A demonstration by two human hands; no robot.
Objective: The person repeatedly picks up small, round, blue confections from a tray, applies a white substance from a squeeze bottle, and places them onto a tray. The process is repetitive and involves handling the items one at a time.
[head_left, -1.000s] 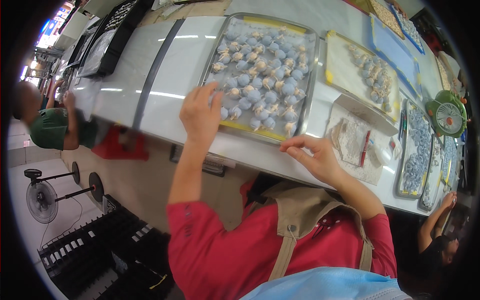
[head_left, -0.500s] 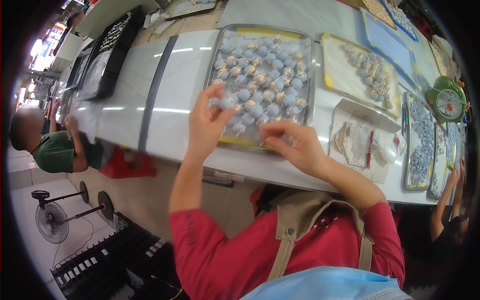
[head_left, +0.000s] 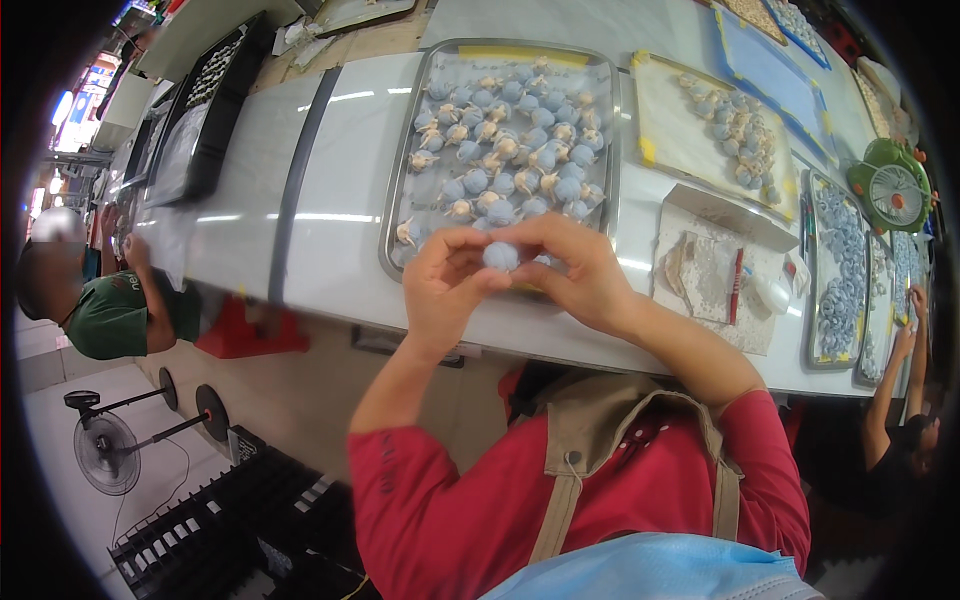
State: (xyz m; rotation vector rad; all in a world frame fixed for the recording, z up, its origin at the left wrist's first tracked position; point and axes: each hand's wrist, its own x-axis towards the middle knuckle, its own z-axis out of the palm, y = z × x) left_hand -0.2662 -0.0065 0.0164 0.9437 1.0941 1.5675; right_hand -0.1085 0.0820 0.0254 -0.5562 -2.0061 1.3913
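Observation:
Between my two hands is a small round blue-grey piece (head_left: 500, 256), held at the front edge of a metal tray. The fingers and thumb of my left hand (head_left: 440, 288) pinch it from the left. My right hand (head_left: 588, 278) closes on it from the right, with its fingertips at the top and side. Just beyond my hands, the metal tray (head_left: 396, 215) is lined with pale sheeting and carries several similar blue-grey pieces (head_left: 502, 183) with cream-coloured parts. My fingers hide the underside of the held piece and part of the tray's near edge.
Right of the tray lie a yellow-edged tray (head_left: 665, 120) of similar pieces and an open cardboard box (head_left: 690, 265) with a red pen (head_left: 737, 285). Farther right are a tray of blue-grey parts (head_left: 840, 275) and a green fan (head_left: 893, 190). A person in green (head_left: 115, 310) works at left.
My left hand has moved right and down with the round piece. My right hand has come up against it, so both hands now meet on the piece. The view has shifted slightly.

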